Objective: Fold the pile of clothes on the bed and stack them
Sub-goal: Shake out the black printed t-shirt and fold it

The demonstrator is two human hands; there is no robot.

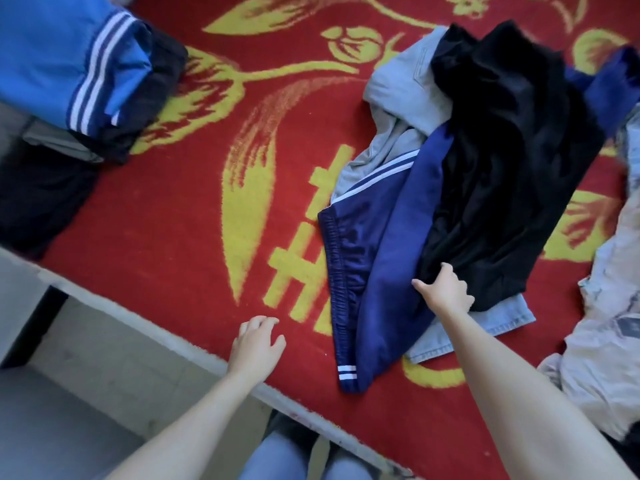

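Two hands | left hand (pixel 258 344) relaxed over red blanket (pixel 166 244) | right hand (pixel 445 292) grips black garment (pixel 502 150)

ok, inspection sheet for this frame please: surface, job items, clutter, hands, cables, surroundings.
Surface: red blanket with yellow pattern.
Job's things: folded stack far left, bright blue on top; unfolded: black garment over navy track pants, grey garment, denim.
Clutter: pale crumpled cloth at right edge.
Hands: left hand open at blanket's near edge, empty; right hand, fingers gripping black garment's near edge.
Cables: nothing seen.
Surroundings: grey floor, knees in jeans.
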